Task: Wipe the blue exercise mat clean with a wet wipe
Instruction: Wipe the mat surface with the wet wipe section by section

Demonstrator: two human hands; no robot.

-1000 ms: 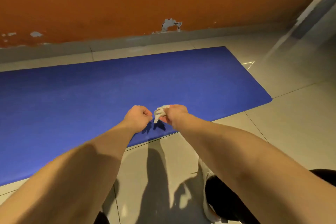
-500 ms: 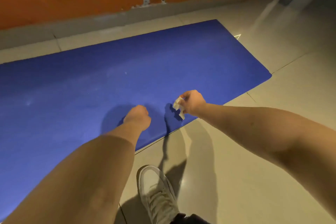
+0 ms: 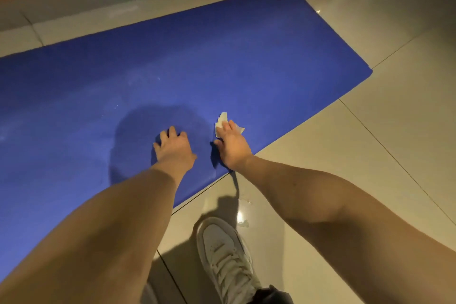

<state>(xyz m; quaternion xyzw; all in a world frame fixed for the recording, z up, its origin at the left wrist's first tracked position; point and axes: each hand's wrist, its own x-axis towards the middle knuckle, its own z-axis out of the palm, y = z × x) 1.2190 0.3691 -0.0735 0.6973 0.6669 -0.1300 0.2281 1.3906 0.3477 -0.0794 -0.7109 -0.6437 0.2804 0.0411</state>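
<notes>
L hand (image 3: 174, 148): fingers spread, palm down on blue exercise mat (image 3: 246, 57) near its front edge. R hand (image 3: 232, 145), just right of it: straight fingers press wet wipe (image 3: 222, 119) flat onto mat, with wipe corners showing past fingertips. Mat long axis runs left-right, short end at far right, on tiled floor (image 3: 370, 155). Vs 0.5 s ago: both fists unclenched and now down on mat.

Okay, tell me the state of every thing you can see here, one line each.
blue mat: unrolled, lying flat on the tiled floor.
wet wipe: crumpled, pressed against the mat.
right hand: fingers straight, pressing the wipe down.
left hand: resting on the mat, holding nothing.
white shoe: on the floor beside the mat's near edge.
</notes>
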